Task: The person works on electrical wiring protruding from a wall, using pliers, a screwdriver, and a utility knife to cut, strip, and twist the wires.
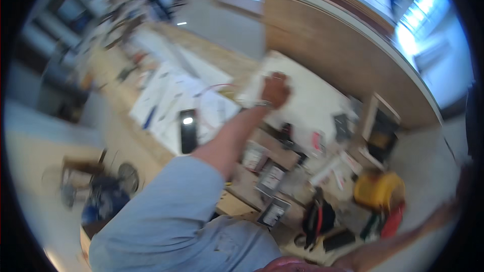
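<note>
Left hand (276, 91), white board (315, 96) beneath it

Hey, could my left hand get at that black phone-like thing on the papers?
Probably yes: the black phone-like thing lies on the white papers with nothing seen lying on it; the left hand would likely just need to draw back.

Motion blur, upper-right glare

Phone (188, 138) on papers (169, 90), probable pen (149, 117) left of it, panel (315, 98) right of papers, left hand (276, 90) over panel
</note>
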A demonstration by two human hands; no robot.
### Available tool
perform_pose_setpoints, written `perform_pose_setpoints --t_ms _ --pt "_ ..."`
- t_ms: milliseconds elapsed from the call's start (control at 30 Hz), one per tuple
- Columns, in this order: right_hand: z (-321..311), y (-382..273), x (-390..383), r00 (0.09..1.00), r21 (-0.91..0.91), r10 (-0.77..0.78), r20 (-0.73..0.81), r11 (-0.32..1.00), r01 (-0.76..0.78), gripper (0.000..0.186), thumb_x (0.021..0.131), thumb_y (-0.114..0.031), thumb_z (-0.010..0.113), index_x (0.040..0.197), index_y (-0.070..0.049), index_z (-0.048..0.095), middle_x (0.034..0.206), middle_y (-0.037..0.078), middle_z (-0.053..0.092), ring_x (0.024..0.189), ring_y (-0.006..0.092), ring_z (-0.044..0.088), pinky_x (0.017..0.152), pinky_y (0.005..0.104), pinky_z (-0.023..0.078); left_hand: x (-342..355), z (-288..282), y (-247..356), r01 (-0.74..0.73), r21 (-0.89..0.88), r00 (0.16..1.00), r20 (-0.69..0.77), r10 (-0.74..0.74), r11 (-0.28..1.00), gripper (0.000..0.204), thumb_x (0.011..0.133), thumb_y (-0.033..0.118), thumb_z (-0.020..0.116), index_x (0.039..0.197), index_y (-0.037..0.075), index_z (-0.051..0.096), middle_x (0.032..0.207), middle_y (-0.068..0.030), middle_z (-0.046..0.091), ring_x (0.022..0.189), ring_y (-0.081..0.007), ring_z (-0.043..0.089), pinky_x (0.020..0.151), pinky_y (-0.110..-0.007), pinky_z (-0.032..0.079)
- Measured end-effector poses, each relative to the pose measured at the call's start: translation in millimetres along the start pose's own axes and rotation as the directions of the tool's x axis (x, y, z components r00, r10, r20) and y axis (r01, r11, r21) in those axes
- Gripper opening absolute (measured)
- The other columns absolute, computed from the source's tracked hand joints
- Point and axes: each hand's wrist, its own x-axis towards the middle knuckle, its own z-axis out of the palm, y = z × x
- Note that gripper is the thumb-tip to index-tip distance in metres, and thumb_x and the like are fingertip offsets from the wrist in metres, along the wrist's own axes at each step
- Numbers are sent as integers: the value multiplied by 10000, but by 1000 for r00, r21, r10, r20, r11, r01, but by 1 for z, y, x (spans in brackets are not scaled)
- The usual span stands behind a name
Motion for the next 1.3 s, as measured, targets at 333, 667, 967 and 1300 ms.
perform_pose_setpoints --t_ms 333,667,967,1300 --pt "-69 -74 23 940 63 341 -17 939 -339 326 989 -220 598 1198 29 626 985 209 716 880 310 703 834 398 542 2 -13 20 -26 250 998 68 9 968 408 997 395 561 1283 105 554 1322 -142 554 1273 -355 485 992 -576 389" --pt "-66 -71 40 895 -80 433 109 901 -426 357 981 -250 561 1185 29 652 926 242 741 856 368 729 818 438 549 0 -13 21 -53 240 998 55 41 969 394 1023 426 524 1270 119 541 1317 -123 557 1271 -347 473 980 -561 379" --pt "-47 -75 55 838 -61 537 97 843 -534 356 984 -236 540 1184 42 640 1068 277 723 994 414 711 907 460 540 0 -17 22 -52 236 997 70 36 970 400 1024 433 519 1273 121 540 1342 -131 540 1270 -349 478 981 -563 380" --pt "-51 -56 95 868 -350 460 187 857 -379 319 890 -252 610 1035 20 691 985 223 748 897 331 724 813 410 562 -1 -19 21 -65 217 997 65 52 974 399 1031 426 512 1279 114 537 1320 -131 547 1263 -348 478 985 -555 378"
